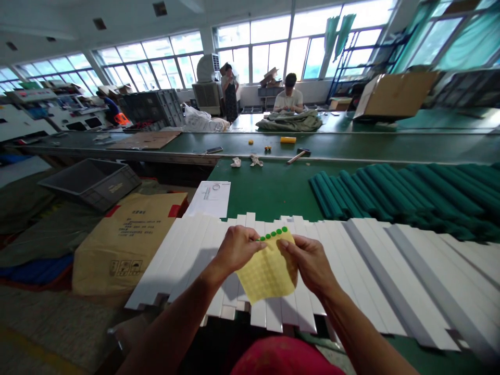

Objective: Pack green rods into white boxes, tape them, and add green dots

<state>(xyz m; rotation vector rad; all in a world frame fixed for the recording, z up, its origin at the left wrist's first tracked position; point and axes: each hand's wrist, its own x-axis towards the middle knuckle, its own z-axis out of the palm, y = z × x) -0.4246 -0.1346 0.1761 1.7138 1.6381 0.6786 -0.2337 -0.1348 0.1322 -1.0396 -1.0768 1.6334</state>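
Note:
Between my two hands is a yellow sticker sheet [269,273] with a row of round green stickers [273,234] along its top edge. My left hand [239,246] pinches the sheet's upper left corner, fingers closed. On the upper right side, my right hand [310,258] grips it between thumb and fingers. The lower part of the sheet hangs free and slightly curled. Beneath it lie many long white boxes [187,255], side by side across the table.
Rolled green bundles [375,192] lie on the right. A white paper [210,199] rests beyond the boxes. A hammer [297,156] and yellow roll [288,140] sit further back. At left are a grey crate [94,182] and a brown sack [125,250]. A co-worker [289,96] sits opposite.

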